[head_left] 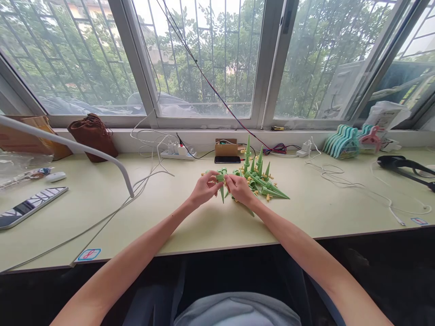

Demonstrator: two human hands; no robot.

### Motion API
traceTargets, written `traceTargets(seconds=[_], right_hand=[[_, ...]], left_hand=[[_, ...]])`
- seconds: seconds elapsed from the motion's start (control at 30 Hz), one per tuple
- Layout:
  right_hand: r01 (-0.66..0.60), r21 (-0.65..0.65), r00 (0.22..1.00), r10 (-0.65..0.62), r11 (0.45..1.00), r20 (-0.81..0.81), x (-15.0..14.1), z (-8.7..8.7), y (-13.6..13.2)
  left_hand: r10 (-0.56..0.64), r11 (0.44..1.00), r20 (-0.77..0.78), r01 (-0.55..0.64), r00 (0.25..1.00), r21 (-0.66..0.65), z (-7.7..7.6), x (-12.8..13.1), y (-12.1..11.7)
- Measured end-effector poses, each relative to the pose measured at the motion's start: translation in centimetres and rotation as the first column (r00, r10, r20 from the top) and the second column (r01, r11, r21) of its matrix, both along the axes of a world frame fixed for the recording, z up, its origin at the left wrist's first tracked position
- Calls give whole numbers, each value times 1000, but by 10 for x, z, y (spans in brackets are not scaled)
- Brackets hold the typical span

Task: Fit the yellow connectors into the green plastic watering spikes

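Note:
Both my hands meet over the middle of the table. My left hand [204,189] is closed round the wide collar of a green plastic watering spike [222,195], whose pointed end hangs downward. From the other side, my right hand [239,189] pinches at the same spike, near a small yellow part that the fingers mostly hide. Just beyond and to the right of my right hand lies a pile of similar green spikes [272,189] with yellow valves. Some of them stand upright on their caps, others lie flat.
Behind the pile are a small cardboard box [227,147] and a black phone [227,160]. White cables [142,181] run across the table on the left, by a power strip [178,155]. Teal hangers [341,141] and a black headset-like item [404,166] sit at the right.

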State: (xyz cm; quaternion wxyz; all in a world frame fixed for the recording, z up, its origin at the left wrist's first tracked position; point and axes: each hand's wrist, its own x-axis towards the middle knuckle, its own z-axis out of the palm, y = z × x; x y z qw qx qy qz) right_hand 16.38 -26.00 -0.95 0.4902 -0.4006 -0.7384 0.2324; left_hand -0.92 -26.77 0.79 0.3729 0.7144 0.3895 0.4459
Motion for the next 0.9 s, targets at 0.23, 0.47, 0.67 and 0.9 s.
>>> traceTargets(seconds=[0.23, 0.47, 0.67, 0.9], right_hand=[[31, 8, 1000, -31, 999, 0, 1, -1, 2], [42, 21, 999, -43, 999, 32, 2, 2, 0], [39, 1, 999, -39, 999, 20, 1, 4, -1], [57, -17, 998, -57, 998, -41, 1, 4, -2]], left_hand=[[33, 998, -21, -32, 999, 48, 0, -1, 1], [104, 969, -158, -64, 982, 238, -1, -1, -2], [130, 946, -190, -65, 973, 318, 0, 0, -5], [141, 984, 53, -146, 989, 103, 0, 0, 4]])
